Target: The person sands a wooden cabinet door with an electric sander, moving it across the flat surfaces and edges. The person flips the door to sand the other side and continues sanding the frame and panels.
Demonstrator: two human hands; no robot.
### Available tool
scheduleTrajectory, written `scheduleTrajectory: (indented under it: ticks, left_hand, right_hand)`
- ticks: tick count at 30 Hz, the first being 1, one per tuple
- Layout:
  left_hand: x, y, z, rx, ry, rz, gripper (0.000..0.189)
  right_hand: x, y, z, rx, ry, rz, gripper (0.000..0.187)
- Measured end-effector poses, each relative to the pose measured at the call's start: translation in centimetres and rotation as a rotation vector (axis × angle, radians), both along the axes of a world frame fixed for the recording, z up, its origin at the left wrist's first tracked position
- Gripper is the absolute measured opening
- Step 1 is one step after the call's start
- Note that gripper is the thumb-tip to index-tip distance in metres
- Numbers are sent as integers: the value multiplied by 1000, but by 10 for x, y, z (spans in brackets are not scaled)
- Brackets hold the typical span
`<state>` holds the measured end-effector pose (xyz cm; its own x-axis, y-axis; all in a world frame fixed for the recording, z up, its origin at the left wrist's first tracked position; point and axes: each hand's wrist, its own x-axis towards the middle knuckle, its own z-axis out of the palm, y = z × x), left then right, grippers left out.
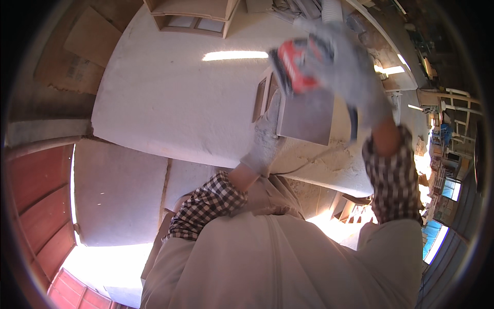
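In a grey work glove, my right hand (339, 65) grips a red and black power sander (295, 67), blurred by motion. The sander is tilted, at the upper edge of a small wooden box-like frame (307, 116) with a smooth flat side. My left hand (266, 135), also gloved, rests against the left side of that piece, its fingers pointing up along the edge; whether they grip it cannot be told. A dark cord (305, 166) runs over the worktable (173, 104) towards my body. Both sleeves are checked.
A larger wooden cabinet-like frame (193, 19) stands at the table's far side. Near the top right are wood offcuts (297, 7) and a pale ribbed hose (332, 11). Cardboard (90, 38) lies beyond the left edge. More wooden pieces (349, 206) sit below the table's right side.
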<state>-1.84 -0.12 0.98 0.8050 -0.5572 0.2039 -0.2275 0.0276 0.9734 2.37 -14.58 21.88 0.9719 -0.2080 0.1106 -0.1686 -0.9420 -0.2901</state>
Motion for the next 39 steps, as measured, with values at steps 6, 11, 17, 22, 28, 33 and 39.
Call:
scheduleTrajectory:
  ticks: [6, 11, 17, 22, 28, 33, 39]
  left_hand:
    - [-8, -1, -2, -57, 0, -28, 90]
    - [-6, 10, 0, 2, 15, -38, 85]
    - [-9, 2, 5, 73, 24, -19, 73]
    - [-8, -5, -21, 35, 11, 72, 66]
    - [18, 22, -68, -46, -146, -31, 65]
    - [21, 16, -25, -195, 74, -110, 62]
    - [24, 10, -16, -54, 47, -26, 59]
  right_hand:
    - [-25, -42, 0, 4, -22, 22, 58]
    - [-128, 39, 14, -19, 84, 172, 53]
    - [-42, -74, -9, 191, -16, 69, 58]
    - [-3, -64, 2, -128, -121, 285, 49]
    - [-79, -49, 0, -91, -107, 575, 51]
    - [-74, -113, -15, 177, -46, 302, 51]
    - [-11, -77, -18, 425, 12, 338, 52]
